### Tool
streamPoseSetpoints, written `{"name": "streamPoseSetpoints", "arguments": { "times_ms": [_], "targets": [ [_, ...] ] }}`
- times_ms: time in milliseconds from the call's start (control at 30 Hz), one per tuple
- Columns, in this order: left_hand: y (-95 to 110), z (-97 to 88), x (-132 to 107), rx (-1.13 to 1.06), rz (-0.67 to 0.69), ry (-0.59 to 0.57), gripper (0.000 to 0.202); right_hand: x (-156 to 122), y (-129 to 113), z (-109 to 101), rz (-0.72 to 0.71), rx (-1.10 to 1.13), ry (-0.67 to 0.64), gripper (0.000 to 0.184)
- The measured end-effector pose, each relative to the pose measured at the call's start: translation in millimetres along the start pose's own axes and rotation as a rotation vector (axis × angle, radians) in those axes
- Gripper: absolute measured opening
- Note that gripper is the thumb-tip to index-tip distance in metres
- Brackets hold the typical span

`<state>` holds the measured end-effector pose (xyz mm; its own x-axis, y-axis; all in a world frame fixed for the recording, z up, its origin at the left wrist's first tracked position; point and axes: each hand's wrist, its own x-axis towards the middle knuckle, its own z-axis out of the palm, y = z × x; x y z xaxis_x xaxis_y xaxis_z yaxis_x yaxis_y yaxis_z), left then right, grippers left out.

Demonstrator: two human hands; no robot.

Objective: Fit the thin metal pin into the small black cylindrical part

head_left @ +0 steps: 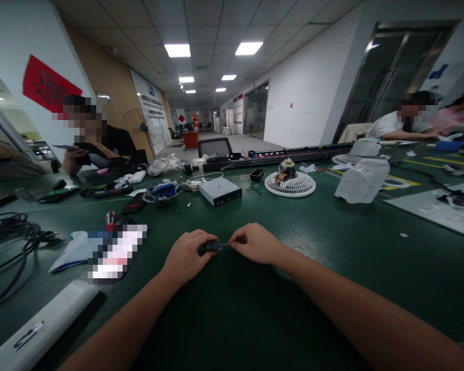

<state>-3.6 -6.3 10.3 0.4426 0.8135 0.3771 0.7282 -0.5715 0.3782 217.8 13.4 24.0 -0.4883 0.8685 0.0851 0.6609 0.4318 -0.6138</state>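
Above the green bench mat (278, 288), my left hand (185, 255) is closed around a small black plastic part (214, 246). My right hand (255, 243) pinches a thin metal pin (226, 244) that runs from that part. The two hands nearly meet, and the fingers hide most of the part. Its exact kind is too small to tell.
Ahead stand a white-and-silver box (220, 191) and a white fan guard (290, 184) holding motor parts. A black cable (7, 232) lies at left. A white fan housing (362, 180) stands at right. Seated co-workers (96, 144) (402, 121) are at the bench's far sides.
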Motion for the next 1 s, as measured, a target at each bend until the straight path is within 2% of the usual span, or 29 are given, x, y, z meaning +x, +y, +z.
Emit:
{"name": "streamPoseSetpoints", "arguments": {
  "times_ms": [100,233,333,433,567,667,767,1000],
  "targets": [
    [1.2,0.8,-0.4,-0.004,0.009,-0.010,0.028,-1.4,-3.8,-0.2,-0.015,0.000,-0.027,0.020],
    [1.7,1.9,-0.2,0.017,0.004,0.003,0.029,-3.2,-5.0,-0.4,0.014,-0.195,0.064,0.020],
    [-0.3,2.2,0.4,0.051,-0.029,0.024,0.029,-3.9,-2.0,-0.4,0.084,-0.363,0.054,0.016],
    [-2.6,2.3,0.6,0.077,-0.055,0.057,0.030,-3.4,0.7,-1.1,0.173,-0.432,0.086,0.016],
    [-4.6,2.7,0.0,0.088,-0.081,0.079,0.031,-1.7,1.1,-0.7,0.153,-0.299,0.126,0.023],
    [-5.8,3.3,0.0,0.083,-0.095,0.069,0.030,-0.9,0.9,3.2,0.082,-0.186,0.045,0.028],
    [-5.9,3.4,0.5,0.079,-0.097,0.058,0.029,-1.3,0.0,6.9,0.057,-0.175,-0.008,0.022],
    [-1.6,2.3,1.0,0.066,-0.088,0.048,0.029,-4.9,-7.8,4.0,0.006,-0.065,0.162,0.022]
  ]
}}
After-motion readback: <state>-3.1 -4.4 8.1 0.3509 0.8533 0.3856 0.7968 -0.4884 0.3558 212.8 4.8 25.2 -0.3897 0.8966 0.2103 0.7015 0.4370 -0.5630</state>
